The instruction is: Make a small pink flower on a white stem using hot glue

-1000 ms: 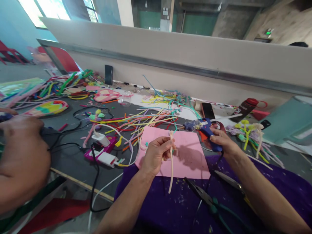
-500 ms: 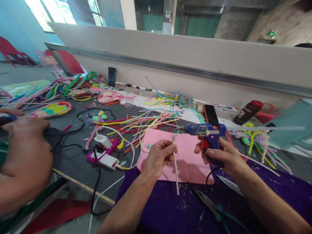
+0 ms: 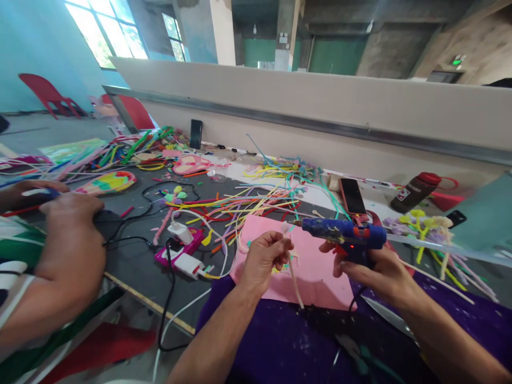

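Observation:
Between thumb and fingers, my left hand (image 3: pixel 269 258) pinches a pale pipe cleaner (image 3: pixel 295 282) that hangs downward, with a small whitish tuft at its top. My right hand (image 3: pixel 370 269) is wrapped round the handle of a blue hot glue gun (image 3: pixel 340 232), a clear glue stick jutting from its back. The gun's nozzle points left, close to the tuft; whether they touch I cannot tell. Beneath both hands lies a pink sheet (image 3: pixel 320 282) with small coloured bits on it. Pliers (image 3: pixel 352 349) rest on the purple cloth (image 3: pixel 264 341) in front, partly in shadow.
Loose pipe cleaners (image 3: pixel 256 205) spread behind the sheet. A magenta power strip (image 3: pixel 164 258) with white chargers and cords lies left. A dark bottle (image 3: pixel 416 193) and a phone (image 3: pixel 352 196) stand right. A knife blade (image 3: pixel 388 314) lies by my right forearm. A co-worker's arm (image 3: pixel 74 245) is at far left.
The glue gun has tilted and turned in my right hand, its nozzle lower and nearer the tuft. The pipe cleaner's lower end has swung right. The whole view has shifted slightly.

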### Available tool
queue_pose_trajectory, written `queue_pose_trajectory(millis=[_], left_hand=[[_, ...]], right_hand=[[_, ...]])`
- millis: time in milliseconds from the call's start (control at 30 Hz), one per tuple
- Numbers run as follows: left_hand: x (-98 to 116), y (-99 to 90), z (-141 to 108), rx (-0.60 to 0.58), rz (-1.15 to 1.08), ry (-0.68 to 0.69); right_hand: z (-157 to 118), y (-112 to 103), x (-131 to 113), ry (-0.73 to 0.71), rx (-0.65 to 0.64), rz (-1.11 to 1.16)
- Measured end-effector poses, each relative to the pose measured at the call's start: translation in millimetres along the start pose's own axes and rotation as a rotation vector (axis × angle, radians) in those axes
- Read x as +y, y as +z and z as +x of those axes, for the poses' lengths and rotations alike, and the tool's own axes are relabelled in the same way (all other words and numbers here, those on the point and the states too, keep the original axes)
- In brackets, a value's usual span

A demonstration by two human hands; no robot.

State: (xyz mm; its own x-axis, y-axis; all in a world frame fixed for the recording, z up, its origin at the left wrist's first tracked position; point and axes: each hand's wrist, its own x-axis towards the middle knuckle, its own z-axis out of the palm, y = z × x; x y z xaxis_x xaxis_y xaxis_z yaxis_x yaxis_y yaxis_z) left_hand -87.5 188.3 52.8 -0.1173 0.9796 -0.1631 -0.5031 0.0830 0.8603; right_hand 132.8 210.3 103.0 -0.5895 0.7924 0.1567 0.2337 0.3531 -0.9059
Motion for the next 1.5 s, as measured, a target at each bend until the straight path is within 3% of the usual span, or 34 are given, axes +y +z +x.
queue_pose_trajectory(millis=[633, 1100, 1500], left_hand=[[2, 0.0, 0, 0.037, -0.04, -0.017], [1, -0.9, 1, -0.07, -0.041, 0.022], [-1, -3.4, 2, -0.086, -0.014, 0.016]], right_hand=[[4, 2, 2, 0.083, 0.011, 0.047], [8, 0, 0, 0.11, 0.023, 0.097], [13, 2, 0, 0.127, 0.055, 0.087]])
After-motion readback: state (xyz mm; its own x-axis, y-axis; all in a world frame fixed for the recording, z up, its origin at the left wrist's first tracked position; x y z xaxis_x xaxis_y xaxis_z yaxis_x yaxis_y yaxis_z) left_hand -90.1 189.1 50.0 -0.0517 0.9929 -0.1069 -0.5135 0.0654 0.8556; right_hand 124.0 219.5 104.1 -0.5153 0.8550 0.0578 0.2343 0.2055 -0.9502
